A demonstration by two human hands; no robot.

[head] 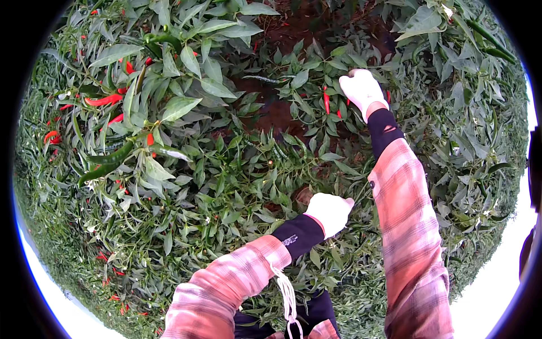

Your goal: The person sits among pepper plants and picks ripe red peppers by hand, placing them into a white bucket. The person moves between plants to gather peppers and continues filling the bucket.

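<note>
My left hand point(331, 214), in a white glove with a black cuff, is low in the middle over the leaves of a chili pepper plant, fingers bent; whether it grips anything does not show. Higher up and to the right, my right hand point(360, 90), also white-gloved, reaches into a plant; its fingers are curled and what they touch is hidden. Just left of it hangs a slim red chili pepper point(326, 101). A dark green chili point(261, 79) lies among leaves farther left.
Large red chilies point(103, 100) and green chilies point(111, 156) hang on tall plants at the left. More green chilies point(491, 38) are at the upper right. Reddish-brown soil point(271, 112) shows between plants. A white cord point(286, 292) dangles by my left sleeve.
</note>
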